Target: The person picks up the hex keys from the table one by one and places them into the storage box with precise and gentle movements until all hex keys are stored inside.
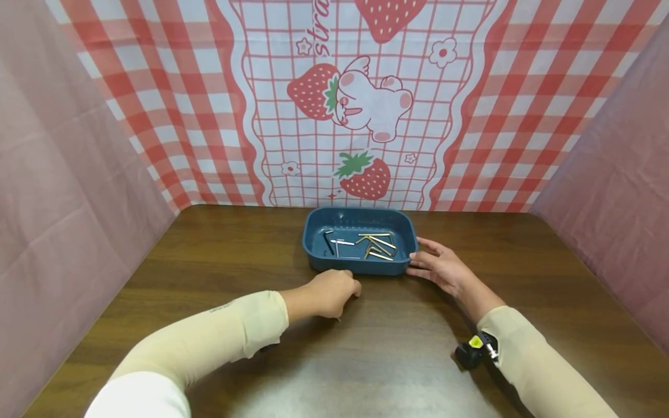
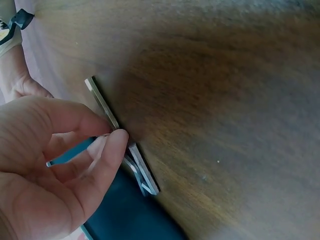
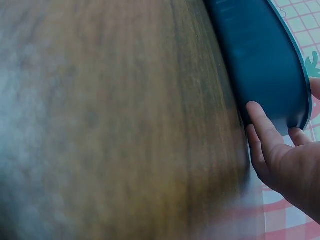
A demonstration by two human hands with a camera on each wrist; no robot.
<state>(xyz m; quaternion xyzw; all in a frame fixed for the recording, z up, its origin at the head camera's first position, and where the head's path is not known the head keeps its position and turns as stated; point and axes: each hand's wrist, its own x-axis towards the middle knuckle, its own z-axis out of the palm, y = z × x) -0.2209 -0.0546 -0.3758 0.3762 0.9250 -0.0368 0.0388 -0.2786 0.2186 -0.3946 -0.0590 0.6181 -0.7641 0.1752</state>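
A dark blue rectangular tray sits at the back of the table, with several gold, silver and black hex keys lying loose inside. Just in front of its near wall, my left hand pinches metal hex keys between thumb and fingertips. The left wrist view shows them partly covered by the fingers; whether they touch the table I cannot tell. At the tray's right end, my right hand rests spread fingers against the outer wall and corner.
Brown wood-grain table lies under everything. A red-and-white checked cloth with strawberry prints hangs right behind the tray. Pink cloths stand at both sides. A black wrist camera is strapped to the right wrist.
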